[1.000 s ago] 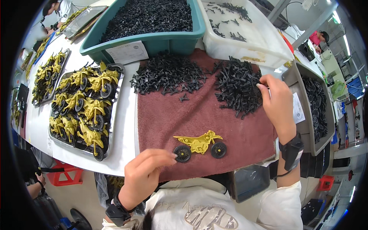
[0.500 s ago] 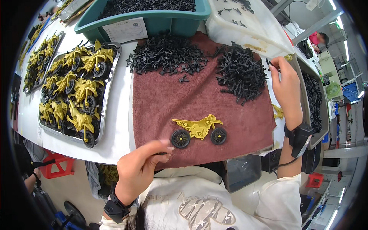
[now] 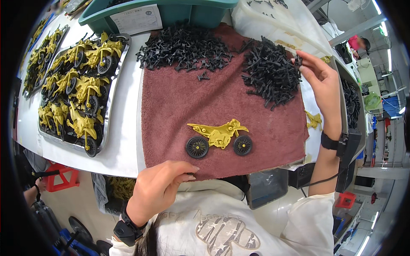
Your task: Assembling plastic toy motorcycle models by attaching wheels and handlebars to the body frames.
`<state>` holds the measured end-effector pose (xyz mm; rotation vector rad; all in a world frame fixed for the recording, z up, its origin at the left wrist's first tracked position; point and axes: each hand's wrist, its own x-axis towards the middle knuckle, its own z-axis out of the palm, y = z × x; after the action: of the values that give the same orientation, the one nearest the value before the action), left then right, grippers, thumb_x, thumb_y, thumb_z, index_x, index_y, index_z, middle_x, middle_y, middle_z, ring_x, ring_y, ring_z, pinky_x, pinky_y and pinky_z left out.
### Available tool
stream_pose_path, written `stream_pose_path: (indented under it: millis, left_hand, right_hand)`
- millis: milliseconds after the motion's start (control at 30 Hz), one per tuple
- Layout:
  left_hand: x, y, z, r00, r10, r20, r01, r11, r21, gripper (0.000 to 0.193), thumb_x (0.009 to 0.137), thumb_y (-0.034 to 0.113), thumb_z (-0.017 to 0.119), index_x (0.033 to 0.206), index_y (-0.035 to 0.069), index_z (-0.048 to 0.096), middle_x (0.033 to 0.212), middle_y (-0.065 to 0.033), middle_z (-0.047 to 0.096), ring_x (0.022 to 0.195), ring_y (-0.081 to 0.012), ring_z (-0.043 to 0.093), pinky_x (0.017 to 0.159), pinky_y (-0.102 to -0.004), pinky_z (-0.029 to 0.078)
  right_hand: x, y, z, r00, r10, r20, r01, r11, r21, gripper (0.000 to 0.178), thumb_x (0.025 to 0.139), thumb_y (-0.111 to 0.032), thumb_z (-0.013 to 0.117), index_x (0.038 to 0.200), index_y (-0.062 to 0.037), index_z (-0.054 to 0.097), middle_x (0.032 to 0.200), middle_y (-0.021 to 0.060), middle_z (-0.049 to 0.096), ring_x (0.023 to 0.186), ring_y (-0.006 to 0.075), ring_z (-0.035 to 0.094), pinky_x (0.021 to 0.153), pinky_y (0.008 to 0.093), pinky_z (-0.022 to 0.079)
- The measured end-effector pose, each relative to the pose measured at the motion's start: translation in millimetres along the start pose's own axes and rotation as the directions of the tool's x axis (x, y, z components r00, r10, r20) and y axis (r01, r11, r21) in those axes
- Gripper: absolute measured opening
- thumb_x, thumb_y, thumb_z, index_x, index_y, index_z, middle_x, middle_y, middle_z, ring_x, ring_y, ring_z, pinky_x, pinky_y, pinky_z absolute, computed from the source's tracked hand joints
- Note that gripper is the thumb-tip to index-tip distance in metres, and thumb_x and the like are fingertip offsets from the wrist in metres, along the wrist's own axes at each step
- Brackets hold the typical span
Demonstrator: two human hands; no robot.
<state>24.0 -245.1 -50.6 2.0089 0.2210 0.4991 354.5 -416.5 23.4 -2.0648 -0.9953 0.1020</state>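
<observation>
A yellow toy motorcycle body half (image 3: pixel 220 135) with two black spoked wheels (image 3: pixel 197 147) lies flat on the brown-red cloth (image 3: pixel 171 98) in front of me. Just short of its rear wheel, my left hand (image 3: pixel 156 187) is closed in a pinch on a small black plastic part (image 3: pixel 190 173), mostly hidden by the fingers. At the right edge of a heap of black stick-like parts (image 3: pixel 271 72), my right hand (image 3: pixel 322 83) pinches a small black plastic part (image 3: pixel 297 62). Another heap of small black branched parts (image 3: pixel 188 49) covers the cloth's far left, with one piece (image 3: pixel 203 76) lying apart.
To the left, a metal tray (image 3: pixel 114 91) holds several yellow motorcycles with black wheels. A teal bin (image 3: pixel 196 16) and a whitish tub (image 3: pixel 273 32) stand at the back. A yellow piece (image 3: pixel 314 120) lies beside the right forearm, near a grey crate (image 3: pixel 363 111) of black wheels.
My right hand has moved slightly inward, closer to the stick-like heap. My left hand sits a little nearer to me, farther from the motorcycle. The whole view has shifted slightly.
</observation>
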Motion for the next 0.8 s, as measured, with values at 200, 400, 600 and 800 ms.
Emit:
stream_pose_path:
  millis: [200, 400, 600, 800]
  left_hand:
    - [4.3, 0.5, 2.2, 0.996, 0.083, 0.026, -0.083, 0.996, -0.015, 0.021, 0.073, -0.002, 0.073, 0.093, 0.001, 0.066, 0.077, -0.0098, 0.068, 0.066, -0.0253, 0.068, 0.057, -0.0313, 0.053]
    - [5.1, -2.4, 2.9, 0.984, 0.152, 0.094, -0.153, 0.988, 0.008, 0.021, 0.069, 0.002, 0.076, 0.088, 0.002, 0.067, 0.076, -0.0088, 0.068, 0.063, -0.0243, 0.066, 0.054, -0.0315, 0.053]
    - [4.5, -0.5, 0.9, 0.967, 0.225, 0.118, -0.227, 0.974, 0.002, 0.022, 0.068, 0.005, 0.078, 0.087, 0.003, 0.067, 0.075, -0.0083, 0.068, 0.06, -0.0226, 0.065, 0.05, -0.0303, 0.051]
    - [7.5, -0.4, -1.0, 0.961, 0.247, 0.124, -0.248, 0.969, -0.006, 0.022, 0.069, 0.007, 0.078, 0.087, 0.002, 0.067, 0.073, -0.0078, 0.067, 0.059, -0.0223, 0.064, 0.05, -0.0306, 0.05]
  right_hand:
    - [3.2, 2.8, -4.1, 0.993, 0.051, 0.109, -0.064, 0.991, 0.115, 0.042, 0.081, 0.009, 0.057, 0.122, 0.0001, 0.063, 0.107, 0.0091, 0.069, 0.1, 0.0136, 0.064, 0.091, 0.0274, 0.049]
    - [5.5, 8.7, -4.8, 0.999, -0.009, 0.047, 0.012, 0.998, -0.066, 0.021, 0.082, 0.004, 0.062, 0.101, 0.0018, 0.069, 0.093, 0.0055, 0.067, 0.083, 0.0104, 0.063, 0.078, 0.0247, 0.051]
    - [8.3, 4.8, 4.7, 0.994, 0.017, -0.11, -0.022, 0.999, -0.041, 0.019, 0.087, -0.013, 0.069, 0.077, 0.0002, 0.059, 0.064, -0.0035, 0.052, 0.056, 0.0035, 0.046, 0.05, 0.0189, 0.035]
    - [12.3, -0.7, 4.7, 0.993, 0.119, 0.016, -0.119, 0.993, 0.022, 0.021, 0.087, -0.014, 0.069, 0.075, -0.0031, 0.057, 0.06, -0.0053, 0.047, 0.053, 0.0015, 0.041, 0.047, 0.0189, 0.03]
